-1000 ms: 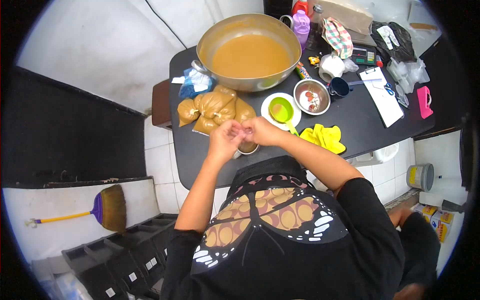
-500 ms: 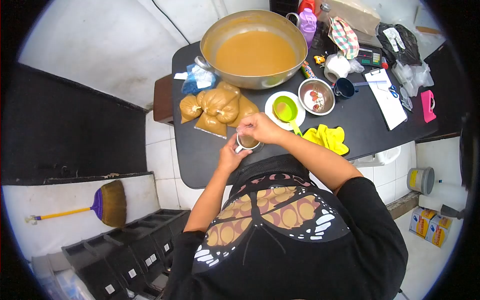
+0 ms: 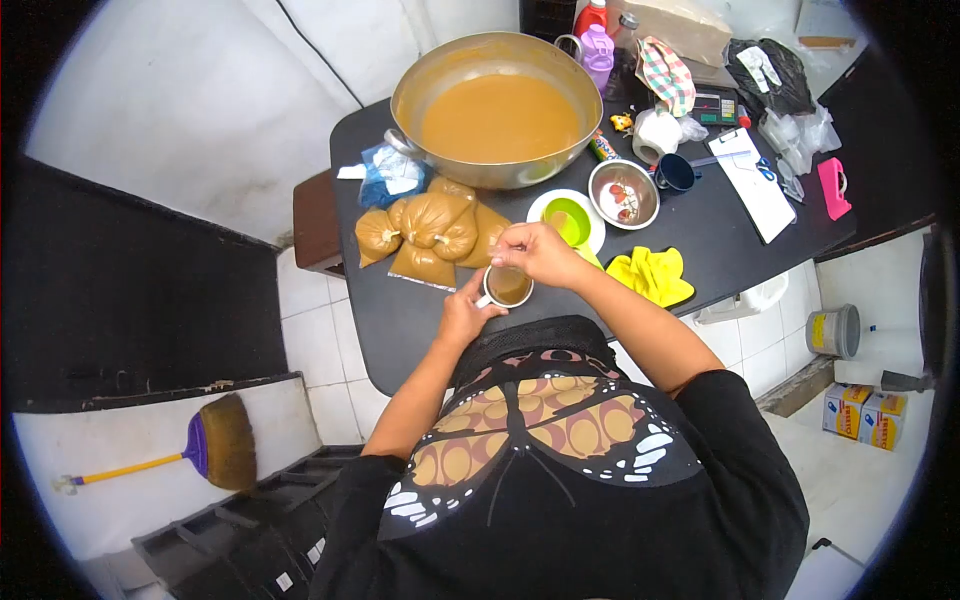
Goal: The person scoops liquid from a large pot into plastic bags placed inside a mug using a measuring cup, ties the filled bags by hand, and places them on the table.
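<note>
A white mug (image 3: pixel 508 288) with brown liquid and clear plastic film inside stands near the table's front edge. My left hand (image 3: pixel 465 312) is wrapped round its left side, by the handle. Above the mug's back rim, my right hand (image 3: pixel 535 253) pinches the gathered top of the plastic. Filled, knotted bags of brown liquid (image 3: pixel 430 222) lie behind my left hand. Just behind my right hand are a white plate (image 3: pixel 597 235) and a green ladle (image 3: pixel 568 222), its handle partly hidden by that hand.
A large metal pan (image 3: pixel 500 115) of brown liquid stands at the back. To the right are a steel bowl (image 3: pixel 624 195), a dark blue mug (image 3: pixel 675 174), a yellow cloth (image 3: pixel 650 277), a clipboard (image 3: pixel 755 190) and a pink object (image 3: pixel 833 189). A blue bag (image 3: pixel 388 175) lies at the left.
My left hand has moved from the pinch beside my right hand down to the mug. My right hand keeps its pinch above the mug. The person at the lower right has left the view.
</note>
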Demonstrator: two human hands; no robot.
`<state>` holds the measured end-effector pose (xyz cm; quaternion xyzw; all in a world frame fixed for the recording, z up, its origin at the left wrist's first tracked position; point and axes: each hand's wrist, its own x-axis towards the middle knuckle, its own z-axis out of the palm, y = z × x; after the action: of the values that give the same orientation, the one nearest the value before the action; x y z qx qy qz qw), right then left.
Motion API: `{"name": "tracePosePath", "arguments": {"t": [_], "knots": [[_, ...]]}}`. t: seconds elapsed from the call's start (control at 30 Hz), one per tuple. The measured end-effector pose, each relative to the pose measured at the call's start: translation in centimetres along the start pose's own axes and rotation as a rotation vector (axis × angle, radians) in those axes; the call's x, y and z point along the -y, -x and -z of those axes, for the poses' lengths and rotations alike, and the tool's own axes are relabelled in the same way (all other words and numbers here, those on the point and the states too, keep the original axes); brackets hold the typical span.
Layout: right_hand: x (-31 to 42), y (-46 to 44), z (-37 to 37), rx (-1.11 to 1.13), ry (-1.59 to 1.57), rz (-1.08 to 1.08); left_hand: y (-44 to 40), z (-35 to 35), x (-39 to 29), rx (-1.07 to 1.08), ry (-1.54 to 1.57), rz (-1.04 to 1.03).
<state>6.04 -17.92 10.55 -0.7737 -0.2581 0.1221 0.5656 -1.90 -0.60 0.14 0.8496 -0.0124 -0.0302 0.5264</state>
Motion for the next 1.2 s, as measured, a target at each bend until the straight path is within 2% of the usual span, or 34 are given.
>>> {"name": "tracePosePath", "arguments": {"t": [0.07, 0.2, 0.27, 0.37, 0.47, 0.6, 0.67, 0.77, 0.87, 0.97, 1.0, 1.07, 1.13, 1.17, 1.2], "knots": [[0.5, 0.2, -0.1, -0.01, -0.013, -0.028, -0.6, 0.2, -0.4, 0.012, 0.067, 0.107], [1.7, 0.7, -0.2, -0.01, 0.048, 0.08, -1.8, -0.7, 2.6, 0.023, 0.214, 0.097], [2.1, 1.1, 0.1, -0.032, 0.1, 0.051, -2.0, -1.1, 3.3, 0.014, 0.29, 0.082], [2.0, 1.4, 0.4, -0.069, 0.088, 0.063, -2.1, -1.3, 4.2, -0.007, 0.222, -0.018], [2.3, 1.4, 0.8, -0.103, 0.03, 0.032, -1.5, -0.1, 2.4, 0.034, 0.021, -0.066], [4.2, 1.0, 2.3, -0.136, -0.1, -0.018, -2.0, 0.4, 1.1, 0.081, -0.099, -0.015], [8.3, 1.3, 3.8, -0.134, -0.039, 0.028, -2.4, 0.2, 0.4, 0.066, -0.122, 0.005], [10.6, 1.6, 5.0, -0.144, -0.018, 0.029, -2.8, -0.5, 0.3, 0.04, -0.035, -0.015], [12.9, 2.3, 6.0, -0.223, -0.029, 0.073, -3.1, 0.4, -0.8, 0.158, -0.123, 0.08], [14.2, 2.6, 7.1, -0.244, 0.055, 0.019, -2.8, 4.2, -4.2, 0.395, -0.489, -0.066], [14.5, 2.7, 7.4, -0.255, 0.062, 0.0, -3.2, 5.0, -3.5, 0.476, -0.555, -0.068], [14.8, 2.4, 7.9, -0.277, 0.218, 0.06, -3.6, 6.5, -8.0, 0.337, -0.335, -0.253], [15.1, 1.7, 8.1, -0.299, 0.312, 0.111, -4.7, 6.6, -13.8, 0.245, -0.142, -0.543], [16.1, 1.5, 8.0, -0.32, 0.243, 0.115, -5.2, 6.5, -16.6, 0.195, -0.045, -0.686], [16.6, 1.3, 8.0, -0.326, 0.288, 0.115, -5.6, 6.8, -19.2, 0.276, -0.077, -0.589]]}}
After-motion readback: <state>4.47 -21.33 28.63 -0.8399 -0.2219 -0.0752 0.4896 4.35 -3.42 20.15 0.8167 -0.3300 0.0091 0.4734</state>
